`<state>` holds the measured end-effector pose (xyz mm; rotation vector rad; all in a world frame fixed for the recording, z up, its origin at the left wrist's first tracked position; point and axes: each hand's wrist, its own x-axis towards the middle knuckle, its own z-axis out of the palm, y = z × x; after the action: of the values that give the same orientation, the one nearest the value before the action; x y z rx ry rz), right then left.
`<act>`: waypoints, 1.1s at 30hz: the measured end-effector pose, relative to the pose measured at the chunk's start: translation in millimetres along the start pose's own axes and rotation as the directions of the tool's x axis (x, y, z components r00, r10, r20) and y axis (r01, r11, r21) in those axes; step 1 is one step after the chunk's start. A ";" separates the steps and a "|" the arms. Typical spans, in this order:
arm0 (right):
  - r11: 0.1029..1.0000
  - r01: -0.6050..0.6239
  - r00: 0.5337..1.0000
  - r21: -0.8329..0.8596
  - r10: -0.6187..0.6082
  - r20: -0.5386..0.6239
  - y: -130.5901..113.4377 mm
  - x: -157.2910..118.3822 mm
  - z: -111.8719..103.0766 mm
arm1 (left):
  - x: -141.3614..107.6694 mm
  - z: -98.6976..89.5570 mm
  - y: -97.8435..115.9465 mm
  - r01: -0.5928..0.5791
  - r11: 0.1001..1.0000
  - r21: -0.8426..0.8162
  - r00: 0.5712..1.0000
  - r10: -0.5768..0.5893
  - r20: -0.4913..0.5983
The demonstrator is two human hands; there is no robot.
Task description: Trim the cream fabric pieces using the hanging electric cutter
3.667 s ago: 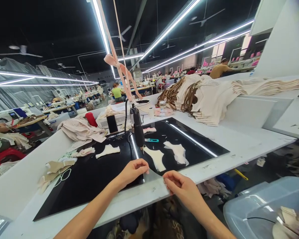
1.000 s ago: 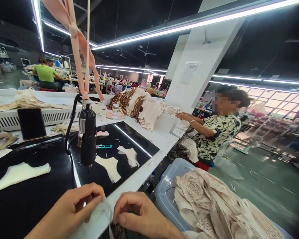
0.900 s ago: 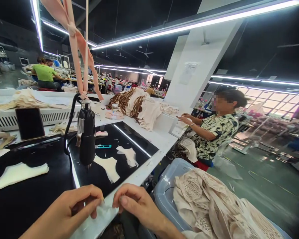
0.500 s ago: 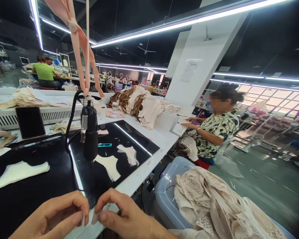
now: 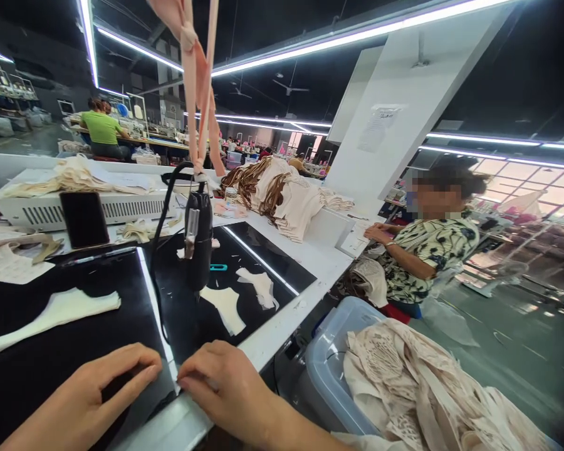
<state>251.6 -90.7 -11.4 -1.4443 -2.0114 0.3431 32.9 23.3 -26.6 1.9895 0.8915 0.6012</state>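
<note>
Low over the near edge of the black table surface (image 5: 122, 282), my left hand (image 5: 89, 388) has its thumb and fingertips pressed together. What it pinches, if anything, is too faint to name; a thin greyish, see-through area shows just below it. My right hand (image 5: 230, 388) is closed close beside it at the white table edge, its fingertips curled out of sight. Beyond the hands lie a stack of cream fabric pieces (image 5: 51, 316), another cream piece (image 5: 225, 307) and a thin whitish piece (image 5: 260, 287). A black handheld tool (image 5: 198, 241) hangs from pink fabric strips (image 5: 200, 94).
A teal cutter (image 5: 219, 267) and a dark phone (image 5: 83, 219) are on the table. Cream and brown garments (image 5: 282, 197) are piled behind. At right stands a blue bin (image 5: 324, 357) of beige fabric (image 5: 404, 376); a co-worker (image 5: 432, 238) sits beyond it.
The view has swung left, so the scene sits further right. A small whitish piece seen between my fingertips earlier no longer shows clearly. My right hand has turned its back more toward the camera.
</note>
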 end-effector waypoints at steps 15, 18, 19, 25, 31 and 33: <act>0.967 0.109 0.994 -0.232 -0.109 0.015 25.1 -2.5 14.9 | -12.0 2.5 16.2 -0.321 0.869 0.376 0.946 0.312 0.086; 0.965 0.071 0.997 -0.254 -0.070 0.011 24.1 -3.6 13.0 | -13.1 3.8 14.7 -0.321 0.852 0.414 0.946 0.313 0.091; 0.966 0.050 0.999 -0.253 -0.049 0.008 23.5 -4.9 11.5 | -13.6 4.3 13.4 -0.321 0.846 0.427 0.945 0.315 0.086; 0.978 -0.043 0.981 -0.206 0.002 -0.192 40.1 -19.7 -12.9 | -15.5 4.7 -1.2 -0.338 0.805 0.487 0.929 0.369 0.035; 0.937 -0.253 0.906 -0.242 0.141 -0.400 92.3 -27.2 -62.8 | -10.3 3.8 -12.9 -0.342 0.778 0.526 0.918 0.397 0.010; 0.923 -0.299 0.885 -0.242 0.173 -0.433 107.4 -25.5 -75.2 | -9.1 3.6 -14.1 -0.355 0.764 0.539 0.908 0.419 0.003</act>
<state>384.7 -86.0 -20.9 -1.7913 -1.5967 -0.1700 24.5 19.9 -41.1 2.7104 0.7671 0.7714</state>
